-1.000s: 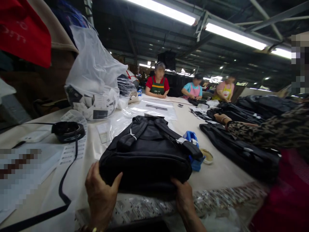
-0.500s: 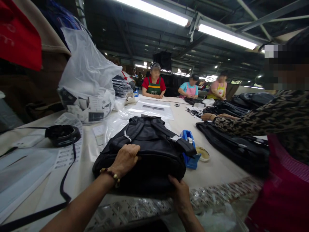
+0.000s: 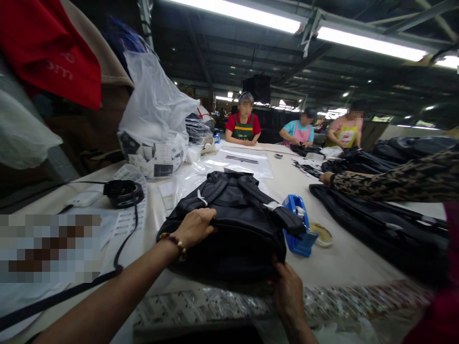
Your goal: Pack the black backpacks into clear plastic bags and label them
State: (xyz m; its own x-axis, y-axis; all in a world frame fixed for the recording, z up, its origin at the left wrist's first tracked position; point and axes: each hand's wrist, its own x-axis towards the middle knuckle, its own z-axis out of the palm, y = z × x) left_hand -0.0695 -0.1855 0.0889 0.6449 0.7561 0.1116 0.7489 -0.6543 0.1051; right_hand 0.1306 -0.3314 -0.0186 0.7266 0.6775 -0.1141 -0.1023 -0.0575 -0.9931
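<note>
A black backpack (image 3: 229,239) lies on the table in front of me, its bottom end toward me and its shoulder straps facing up. White ties or wraps sit on both straps. My left hand (image 3: 197,227), with a beaded bracelet at the wrist, is closed on the fabric near the bag's lower edge. At the bag's near right corner, my right hand (image 3: 289,286) grips the edge, thumb on top and the other fingers partly hidden. Just right of the bag stands a blue tape dispenser (image 3: 299,229), close to the right strap's end.
A roll of tape (image 3: 322,234) lies beyond the dispenser. More black bags (image 3: 380,224) lie at right, by a co-worker's patterned sleeve (image 3: 401,177). At left are a plastic sack of labels (image 3: 154,153) and a black strap roll (image 3: 124,193). Several people sit across the table.
My view has swung left, so everything appears farther right. Both hands keep their hold on the backpack, which looks little changed on the table. The co-worker at right is now mostly out of view.
</note>
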